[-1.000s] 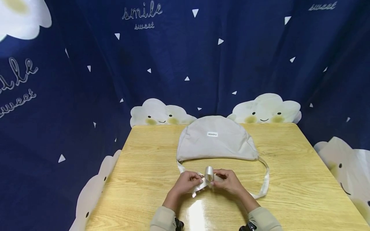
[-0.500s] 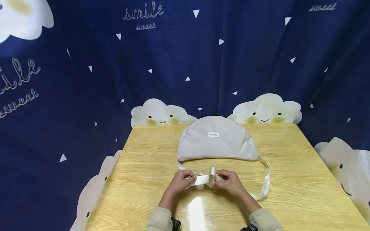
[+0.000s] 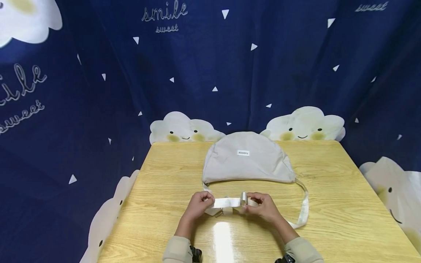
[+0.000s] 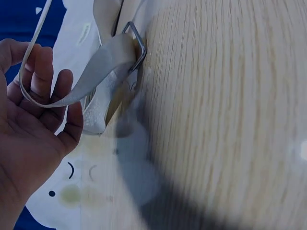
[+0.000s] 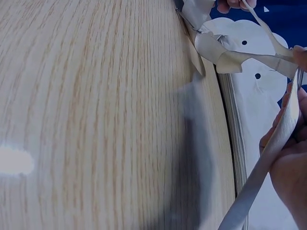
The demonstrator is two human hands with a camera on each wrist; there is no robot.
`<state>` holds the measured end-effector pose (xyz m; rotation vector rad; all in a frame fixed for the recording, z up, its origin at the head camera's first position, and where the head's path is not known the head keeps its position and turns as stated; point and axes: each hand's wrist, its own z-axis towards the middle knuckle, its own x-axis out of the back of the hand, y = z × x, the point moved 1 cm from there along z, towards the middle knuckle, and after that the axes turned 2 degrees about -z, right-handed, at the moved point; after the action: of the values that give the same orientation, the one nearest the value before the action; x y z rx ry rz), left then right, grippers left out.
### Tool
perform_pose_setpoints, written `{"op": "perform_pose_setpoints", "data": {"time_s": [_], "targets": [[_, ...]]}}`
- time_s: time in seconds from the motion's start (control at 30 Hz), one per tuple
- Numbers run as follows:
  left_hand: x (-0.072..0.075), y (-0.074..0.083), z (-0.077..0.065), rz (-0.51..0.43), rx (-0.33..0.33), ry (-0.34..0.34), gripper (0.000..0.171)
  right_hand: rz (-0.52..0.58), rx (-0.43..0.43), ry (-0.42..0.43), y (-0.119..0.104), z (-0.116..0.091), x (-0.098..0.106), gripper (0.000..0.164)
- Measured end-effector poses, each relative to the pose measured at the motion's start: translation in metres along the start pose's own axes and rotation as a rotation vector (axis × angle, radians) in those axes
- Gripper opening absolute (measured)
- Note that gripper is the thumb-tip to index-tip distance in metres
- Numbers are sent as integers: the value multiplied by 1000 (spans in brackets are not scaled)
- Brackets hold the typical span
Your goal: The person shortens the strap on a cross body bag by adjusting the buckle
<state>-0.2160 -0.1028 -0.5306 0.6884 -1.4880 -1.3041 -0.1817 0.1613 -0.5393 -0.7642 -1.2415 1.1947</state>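
A pale beige half-moon bag [image 3: 248, 166] lies on the table with its zip edge facing me. Between my hands runs its flat strap [image 3: 227, 202], stretched straight. My left hand [image 3: 196, 205] pinches one part of it; in the left wrist view the strap curves over the fingers. My right hand [image 3: 264, 208] pinches the strap beside a small upright loop [image 3: 243, 199]. A metal edge, perhaps a slider [image 5: 300, 79], shows at the right fingertips in the right wrist view, mostly hidden. A metal ring [image 4: 139, 45] sits on a lower strap portion close to the tabletop.
The rest of the strap [image 3: 303, 208] arcs from the bag's right corner toward my right forearm. Under my hands is a wood-grain table [image 3: 164, 171]. A navy curtain [image 3: 197, 73] with cloud figures surrounds it at the back and sides.
My left hand has moved left, drawing the strap from slack to straight. The upright loop by my right hand has become smaller. The right hand has shifted only slightly; the bag stays in place.
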Motion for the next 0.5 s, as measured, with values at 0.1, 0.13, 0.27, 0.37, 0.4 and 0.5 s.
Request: {"op": "perform_pose_setpoints", "data": {"time_s": [0.1,0.13,0.27,0.37,0.4,0.5], "targets": [[3,-1,-1,-30,21,13,9,-6,-3,4,-1,-1,1,30],[4,-2,-1,-42,26,18,9,-6,-8,2,-1,-1,1,30],[7,-4,-2,-86,27,32,8,-1,-50,-22,-2,-3,3,32],[9,-8,-1,-125,30,44,7,1,-68,-39,-3,-4,6,33],[10,-9,-1,-141,34,49,8,-1,-66,-43,-3,-4,7,33],[11,-13,1,-167,36,66,8,1,-43,-41,-4,-4,10,32]]}}
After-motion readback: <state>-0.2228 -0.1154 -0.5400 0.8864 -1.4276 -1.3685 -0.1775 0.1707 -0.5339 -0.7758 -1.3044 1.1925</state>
